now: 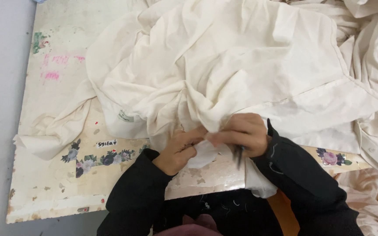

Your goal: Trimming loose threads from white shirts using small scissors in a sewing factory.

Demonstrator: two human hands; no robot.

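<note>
I am working low in the centre of the frame with both hands on one cream shirt (224,65), which is lying crumpled across the middle and upper right of the bench (53,175). My left hand (178,150) is curling its fingers around a small fold of the cloth, pinching it just left of centre. My right hand (243,135) is closing over the same fold from the right, fingers pressed together, and one thin dark tool (238,155) is sticking down from under it; I cannot tell exactly what kind of tool it is. The two hands are almost touching. One small label (126,116) is showing on the shirt's hem at centre left. More cream fabric (372,201) is piling at the right edge. Two strips of flower stickers (103,158) are showing on the bench, lower left and lower right.
</note>
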